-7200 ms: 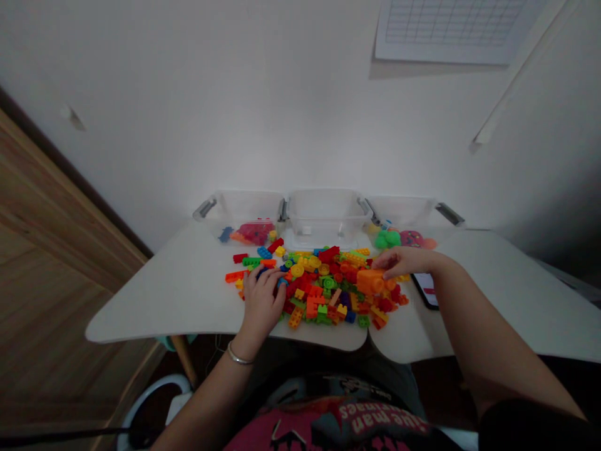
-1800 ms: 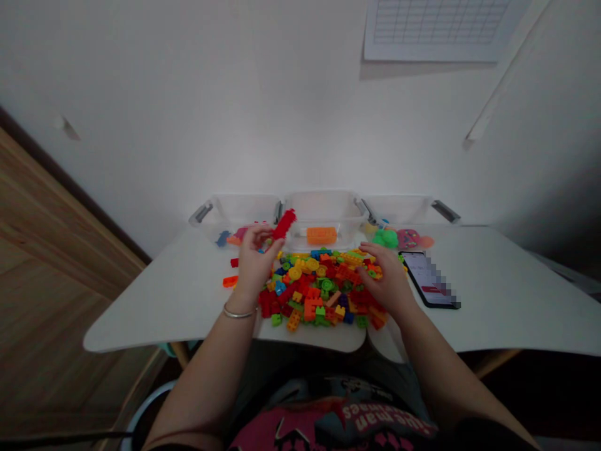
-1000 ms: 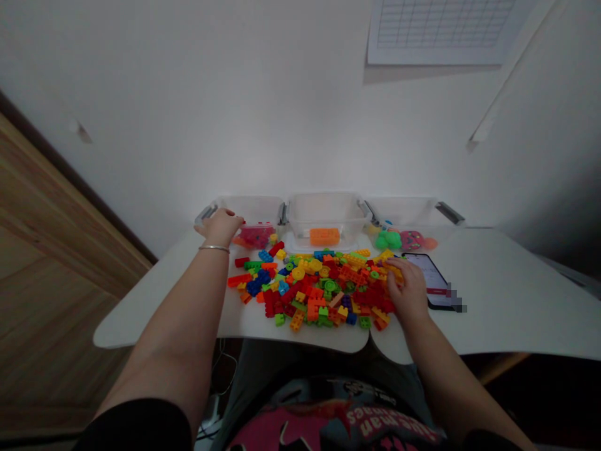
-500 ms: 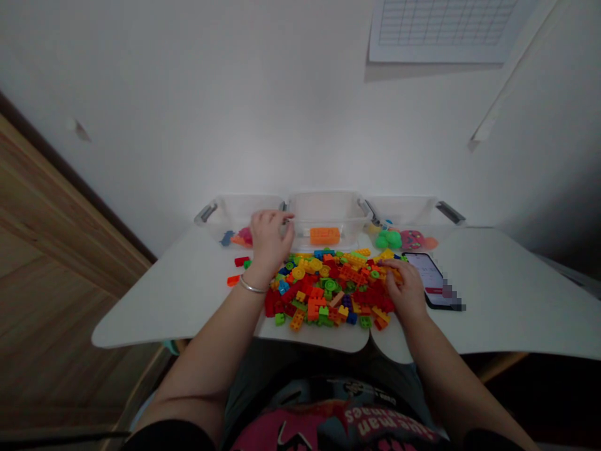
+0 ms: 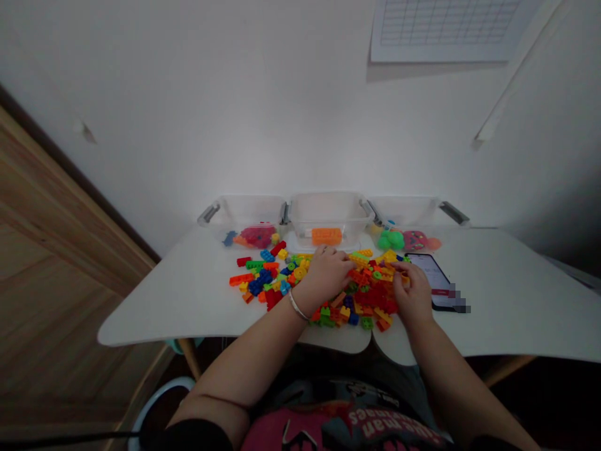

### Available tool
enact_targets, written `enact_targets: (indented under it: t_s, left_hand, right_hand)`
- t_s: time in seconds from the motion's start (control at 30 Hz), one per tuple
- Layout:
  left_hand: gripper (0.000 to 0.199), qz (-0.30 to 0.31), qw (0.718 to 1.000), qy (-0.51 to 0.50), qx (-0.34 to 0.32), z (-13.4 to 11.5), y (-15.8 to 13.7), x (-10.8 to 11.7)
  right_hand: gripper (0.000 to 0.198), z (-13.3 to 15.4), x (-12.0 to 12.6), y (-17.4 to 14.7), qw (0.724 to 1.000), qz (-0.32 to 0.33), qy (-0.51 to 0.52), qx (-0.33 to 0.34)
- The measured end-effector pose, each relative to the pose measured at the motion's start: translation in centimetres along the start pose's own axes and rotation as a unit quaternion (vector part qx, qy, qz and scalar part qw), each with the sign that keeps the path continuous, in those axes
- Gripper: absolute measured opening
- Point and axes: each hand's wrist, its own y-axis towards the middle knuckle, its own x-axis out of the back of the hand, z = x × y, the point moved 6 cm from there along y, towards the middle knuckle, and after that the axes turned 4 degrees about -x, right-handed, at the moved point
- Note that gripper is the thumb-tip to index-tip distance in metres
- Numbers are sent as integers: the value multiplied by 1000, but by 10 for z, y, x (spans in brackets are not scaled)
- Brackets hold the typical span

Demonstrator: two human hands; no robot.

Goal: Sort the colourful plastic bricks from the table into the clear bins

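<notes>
A loose heap of toy building bricks (image 5: 338, 300) in red, orange, yellow, green and blue covers the middle of the table. Over the heap's centre, my left hand (image 5: 326, 272), with a bracelet on its wrist, reaches its fingers toward orange and red bricks; they are apart and no held brick shows. My right hand (image 5: 414, 291) rests at the heap's right edge, its bent fingers and thumb apart beside yellow and orange bricks. Some dark blue bricks (image 5: 260, 283) lie on the heap's left side.
Behind the heap stand three clear bins: a left bin (image 5: 251, 210) with pink and blue toys, a middle bin (image 5: 331, 203) with an orange block (image 5: 327, 236), and a right bin (image 5: 408, 210) with green and pink toys. A phone (image 5: 432, 279) lies right of my right hand.
My left hand has moved right and nearer, from beside the left bin to over the heap. My right hand has shifted slightly right and its fingers are more bent.
</notes>
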Motion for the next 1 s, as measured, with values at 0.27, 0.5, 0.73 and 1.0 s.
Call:
enact_targets:
  t_s: [0.27, 0.5, 0.73, 1.0]
  left_hand:
    - [13, 3, 998, 53, -34, -9, 10, -10]
    - [14, 11, 998, 53, -25, -9, 19, -14]
    - [10, 27, 997, 54, -44, -7, 22, -12]
    - [23, 7, 996, -83, 7, 19, 18, 9]
  right_hand:
    - [20, -2, 1, 0, 1000, -9, 1, -10]
    - [21, 1, 2, 0, 1000, -3, -6, -2]
    - [23, 5, 2, 0, 1000, -2, -19, 16]
    - [23, 3, 3, 0, 1000, -5, -29, 13]
